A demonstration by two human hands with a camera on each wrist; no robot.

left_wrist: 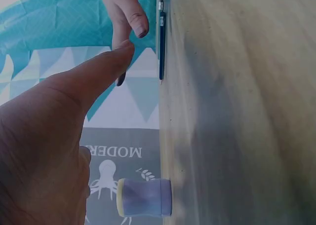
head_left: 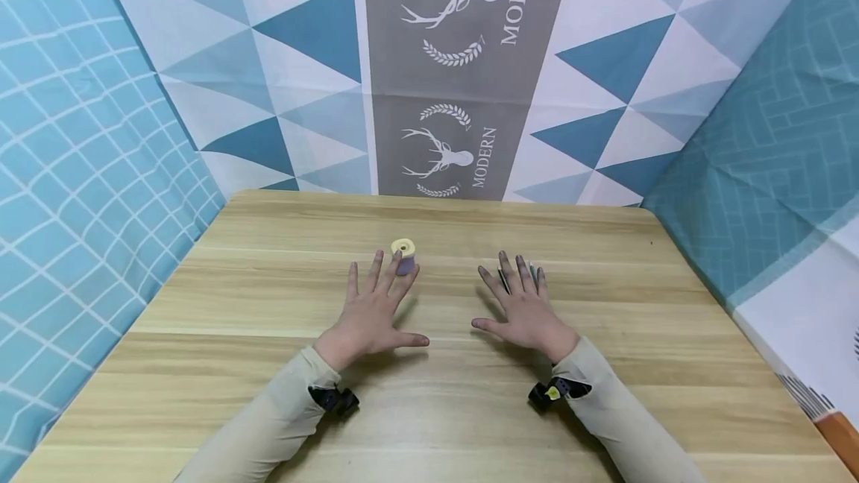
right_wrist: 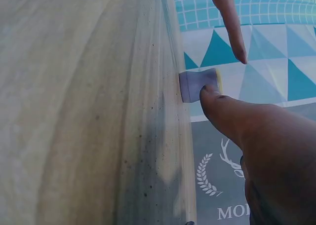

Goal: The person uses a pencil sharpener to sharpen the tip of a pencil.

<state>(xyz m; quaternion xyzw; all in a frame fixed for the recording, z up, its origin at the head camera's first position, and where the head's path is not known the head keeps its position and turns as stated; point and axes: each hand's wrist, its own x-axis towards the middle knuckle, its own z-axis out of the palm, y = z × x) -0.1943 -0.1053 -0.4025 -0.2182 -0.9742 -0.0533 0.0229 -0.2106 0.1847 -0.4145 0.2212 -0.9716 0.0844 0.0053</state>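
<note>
My left hand (head_left: 369,315) hovers over the table with its fingers spread and holds nothing. Just past its fingertips stands a purple pencil sharpener with a yellow top (head_left: 403,246), which has a small hole in it; the fingers partly cover it in the head view. In the left wrist view the sharpener (left_wrist: 142,198) stands upright on the wood. My right hand (head_left: 528,315), fingers also spread and holding nothing, is over two dark pencils. One pencil (head_left: 503,279) shows between its fingers, the other pencil (head_left: 533,273) near the fingertips. The left wrist view shows the pencils (left_wrist: 162,47) lying flat.
The wooden table (head_left: 268,304) extends on all sides of the hands. Patterned cloths hang around it: a triangle-and-deer cloth (head_left: 309,58) behind, blue grid cloth (head_left: 67,170) on the left, and teal cloth (head_left: 758,140) on the right. Each wrist carries a black strapped camera.
</note>
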